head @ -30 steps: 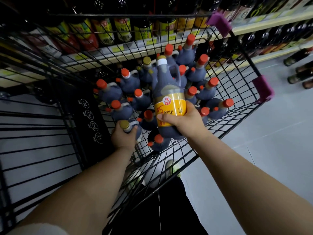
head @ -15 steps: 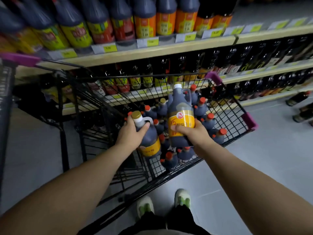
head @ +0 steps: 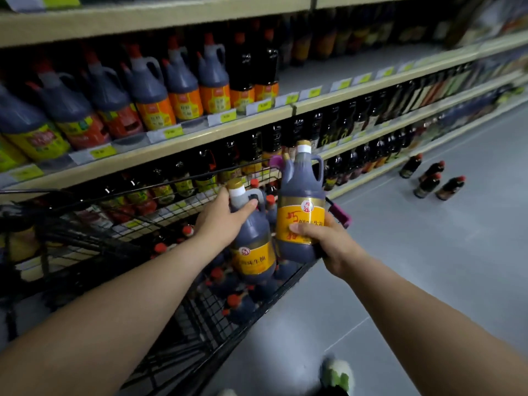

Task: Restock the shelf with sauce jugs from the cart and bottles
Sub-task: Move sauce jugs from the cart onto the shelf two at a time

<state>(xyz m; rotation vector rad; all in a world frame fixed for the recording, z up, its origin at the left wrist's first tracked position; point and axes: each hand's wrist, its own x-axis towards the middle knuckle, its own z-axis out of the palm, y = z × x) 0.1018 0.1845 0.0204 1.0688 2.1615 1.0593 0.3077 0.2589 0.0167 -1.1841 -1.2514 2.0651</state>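
Your right hand (head: 328, 241) and left hand (head: 223, 221) each clasp 1 upright sauce jug (head: 301, 212); the shelf gap (head: 328, 72) lies at 12 o'clock, nearer your right.

You face a long shelf (head: 200, 135) stocked with dark sauce jugs (head: 183, 87). Below you, a black wire cart (head: 200, 318) holds red-capped jugs (head: 237, 307). Four bottles (head: 431, 178) stand on the grey floor (head: 428, 267).
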